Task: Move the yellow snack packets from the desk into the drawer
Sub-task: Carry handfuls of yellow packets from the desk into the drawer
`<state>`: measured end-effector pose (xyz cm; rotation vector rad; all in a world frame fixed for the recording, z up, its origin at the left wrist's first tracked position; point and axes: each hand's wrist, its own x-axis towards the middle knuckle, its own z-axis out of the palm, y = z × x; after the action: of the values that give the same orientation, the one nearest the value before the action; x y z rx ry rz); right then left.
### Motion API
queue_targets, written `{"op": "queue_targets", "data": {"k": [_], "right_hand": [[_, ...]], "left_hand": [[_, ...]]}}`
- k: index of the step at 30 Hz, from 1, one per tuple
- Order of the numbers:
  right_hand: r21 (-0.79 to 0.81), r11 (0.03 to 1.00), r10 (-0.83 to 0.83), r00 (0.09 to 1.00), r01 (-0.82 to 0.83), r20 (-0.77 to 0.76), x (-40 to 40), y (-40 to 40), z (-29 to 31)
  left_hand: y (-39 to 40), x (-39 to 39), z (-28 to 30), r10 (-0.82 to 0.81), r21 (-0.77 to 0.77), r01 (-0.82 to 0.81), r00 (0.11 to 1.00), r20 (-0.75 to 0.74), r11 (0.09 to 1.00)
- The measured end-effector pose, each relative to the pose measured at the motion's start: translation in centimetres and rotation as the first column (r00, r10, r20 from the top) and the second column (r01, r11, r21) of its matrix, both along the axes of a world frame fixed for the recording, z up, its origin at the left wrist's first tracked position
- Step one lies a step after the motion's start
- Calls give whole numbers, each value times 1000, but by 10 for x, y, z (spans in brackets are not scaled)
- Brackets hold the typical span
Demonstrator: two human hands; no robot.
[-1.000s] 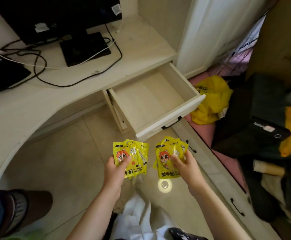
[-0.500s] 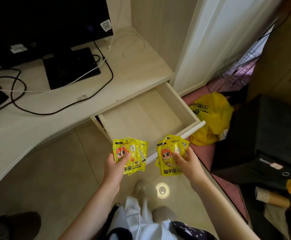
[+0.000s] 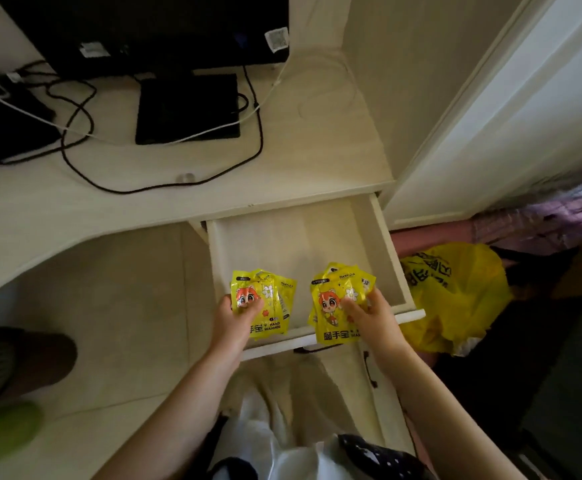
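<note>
while held: packets (over drawer)

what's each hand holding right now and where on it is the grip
The left hand pinches a fan of yellow packets at its lower left corner; the right hand pinches another fan of yellow packets at its lower right side.

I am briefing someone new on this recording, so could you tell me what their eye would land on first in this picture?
First, the two fans of yellow packets: the left hand grips the left packets and the right hand grips the right packets, both over the front of the open drawer. Next, the yellow plastic bag on the floor to the drawer's right, and the black monitor with tangled cables on the desk above.
</note>
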<state>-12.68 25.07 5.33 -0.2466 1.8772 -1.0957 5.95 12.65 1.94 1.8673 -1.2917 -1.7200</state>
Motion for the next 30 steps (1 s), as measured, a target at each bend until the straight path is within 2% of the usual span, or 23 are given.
{"op": "queue_targets", "data": {"k": [3,8,10,16,20,23,26,30], "right_hand": [[7,996,90,996,-90,19,-19,-7,-7],[48,979,202,979,-200,-34,-37,-35,-31],[96,966,244,969,-239,-36,-38,-49,-48],[223,919,312,946,-325,93,-32,-86,-127],[250,887,379,921,-389,87,-28,-98,-150],[294,837,437,887,-462,149,-30,-96,-164],[407,771,492,864,-489,106,-36,-91,-176],[447,733,557,830,-512,38,-42,-89,-174]], "left_hand": [[4,-9,-6,64,9,-64,997,32,998],[2,-23,-26,143,9,-145,984,108,989],[-3,-28,-38,128,15,-132,979,157,991],[-26,-38,-92,40,69,-67,941,336,995],[-33,-41,-123,5,122,-49,940,342,991],[-31,-38,-138,-33,166,-26,937,346,986],[-29,-35,-147,-74,183,5,924,375,983],[-33,-34,-149,-148,173,80,892,427,982]]}}
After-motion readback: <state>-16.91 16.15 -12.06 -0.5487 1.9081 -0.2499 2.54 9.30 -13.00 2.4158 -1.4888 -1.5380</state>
